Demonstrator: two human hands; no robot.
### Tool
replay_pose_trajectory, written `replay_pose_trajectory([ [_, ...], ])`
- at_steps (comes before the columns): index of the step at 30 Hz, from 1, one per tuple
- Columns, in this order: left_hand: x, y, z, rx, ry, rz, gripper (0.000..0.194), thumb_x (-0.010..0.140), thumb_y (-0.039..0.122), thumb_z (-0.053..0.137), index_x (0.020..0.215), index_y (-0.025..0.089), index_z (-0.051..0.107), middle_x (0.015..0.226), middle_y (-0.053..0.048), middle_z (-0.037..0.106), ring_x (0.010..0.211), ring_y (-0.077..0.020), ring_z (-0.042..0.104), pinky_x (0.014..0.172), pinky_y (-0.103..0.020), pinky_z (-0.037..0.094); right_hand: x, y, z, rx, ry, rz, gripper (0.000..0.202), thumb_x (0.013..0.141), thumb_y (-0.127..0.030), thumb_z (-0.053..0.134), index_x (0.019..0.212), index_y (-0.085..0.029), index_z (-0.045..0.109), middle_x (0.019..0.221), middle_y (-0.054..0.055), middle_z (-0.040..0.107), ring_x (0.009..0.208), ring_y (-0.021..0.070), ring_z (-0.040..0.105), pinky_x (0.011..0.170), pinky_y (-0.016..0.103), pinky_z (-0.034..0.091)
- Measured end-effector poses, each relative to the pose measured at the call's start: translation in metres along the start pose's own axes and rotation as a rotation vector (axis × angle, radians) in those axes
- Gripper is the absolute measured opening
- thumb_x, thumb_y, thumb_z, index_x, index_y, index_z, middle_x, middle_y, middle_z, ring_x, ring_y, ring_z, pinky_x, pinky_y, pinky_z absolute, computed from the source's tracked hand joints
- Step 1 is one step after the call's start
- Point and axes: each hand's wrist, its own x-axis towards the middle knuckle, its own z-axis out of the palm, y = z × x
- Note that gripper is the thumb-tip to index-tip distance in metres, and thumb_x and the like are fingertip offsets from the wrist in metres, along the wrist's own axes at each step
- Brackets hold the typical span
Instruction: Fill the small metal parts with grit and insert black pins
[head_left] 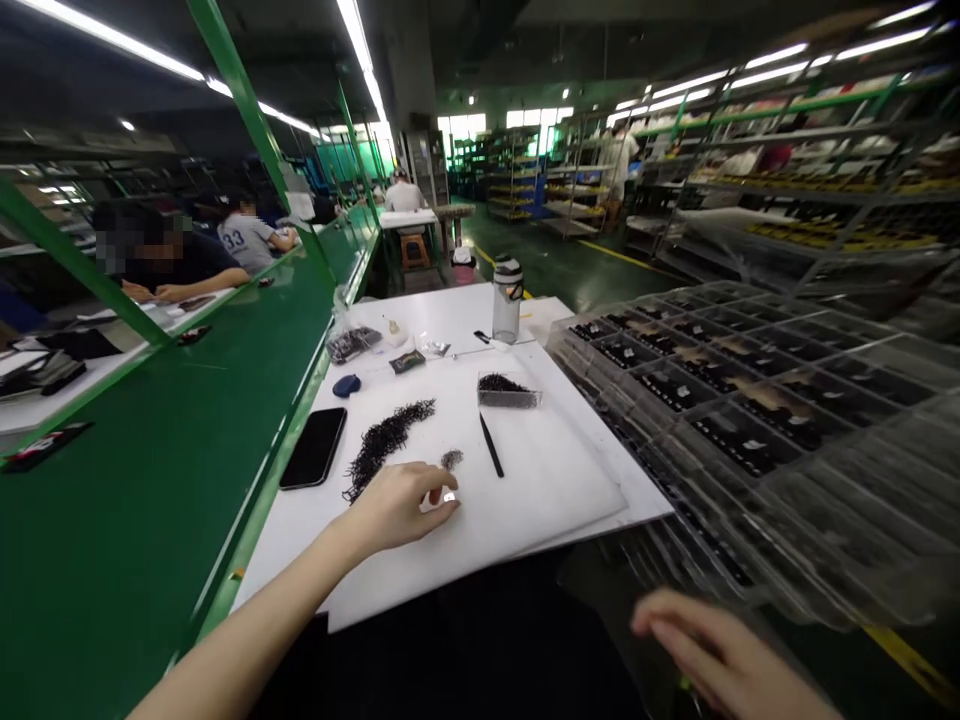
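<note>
My left hand (405, 505) rests on the white foam sheet (551, 490), its fingers curved and the thumb a little apart from them. Just beyond its fingertips lies a small heap of tiny grey-brown parts (452, 459). A long pile of thin black pieces (386, 440) stretches away behind this hand. Farther right, black tweezers (491, 445) lie near a clear box (510, 398) of similar black pieces. My right hand (712, 640) is off the table at lower right, blurred and near the stacked trays; whether it holds anything does not show.
A black phone (313, 448) and blue oval object (346, 386) lie at the left. Behind stand a plastic bag (354, 340) and a bottle (507, 305). Clear compartment trays (750, 400) are stacked right. A green bench (187, 450) runs along the left, with people seated beyond.
</note>
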Motion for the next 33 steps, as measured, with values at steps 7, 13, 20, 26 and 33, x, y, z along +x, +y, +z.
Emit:
replay_pose_trajectory([
  [7, 0.004, -0.005, 0.049, 0.005, 0.108, 0.010, 0.025, 0.115, 0.040, 0.077, 0.128, 0.018, 0.077, 0.119, -0.007, 0.080, 0.094, -0.0204, 0.079, 0.083, -0.038, 0.071, 0.201, -0.078, 0.005, -0.298, -0.253, -0.136, 0.029, 0.117, -0.039, 0.053, 0.132, -0.025, 0.074, 0.081, 0.002, 0.078, 0.077, 0.0266, 0.075, 0.076, 0.036, 0.050],
  [13, 0.004, 0.001, 0.061, -0.019, 0.292, 0.076, 0.020, 0.115, 0.030, 0.069, 0.099, 0.019, 0.071, 0.079, 0.003, 0.064, 0.065, -0.0146, 0.059, 0.058, -0.027, 0.051, 0.277, -0.078, 0.041, -0.567, -0.381, -0.116, 0.016, 0.105, -0.026, 0.066, 0.121, -0.024, 0.067, 0.072, 0.001, 0.069, 0.068, 0.0285, 0.064, 0.065, 0.036, 0.033],
  [20, 0.009, 0.003, 0.049, -0.083, 0.322, 0.119, 0.023, 0.111, 0.017, 0.056, 0.094, 0.021, 0.070, 0.073, 0.001, 0.064, 0.061, -0.0180, 0.054, 0.051, -0.035, 0.041, 0.271, -0.061, 0.042, -0.362, -0.418, -0.201, 0.006, 0.107, -0.033, 0.056, 0.109, -0.030, 0.061, 0.061, -0.007, 0.054, 0.058, 0.0213, 0.053, 0.059, 0.035, 0.036],
  [26, 0.008, 0.001, 0.042, -0.226, 0.276, 0.066, 0.021, 0.118, 0.030, 0.066, 0.099, 0.022, 0.070, 0.074, 0.004, 0.068, 0.061, -0.0148, 0.060, 0.053, -0.031, 0.049, 0.271, -0.063, 0.031, 0.563, -0.376, -0.091, 0.013, 0.105, -0.040, 0.064, 0.101, -0.031, 0.072, 0.070, -0.005, 0.077, 0.074, 0.0220, 0.082, 0.061, 0.032, 0.055],
  [33, 0.002, 0.003, 0.033, -0.341, 0.216, 0.057, 0.012, 0.110, 0.016, 0.067, 0.117, 0.020, 0.076, 0.083, -0.001, 0.073, 0.071, -0.0188, 0.064, 0.056, -0.032, 0.054, 0.277, -0.059, 0.040, 0.854, -0.448, -0.031, 0.014, 0.091, -0.025, 0.094, 0.093, -0.032, 0.082, 0.091, -0.008, 0.092, 0.098, 0.0196, 0.091, 0.058, 0.020, 0.061],
])
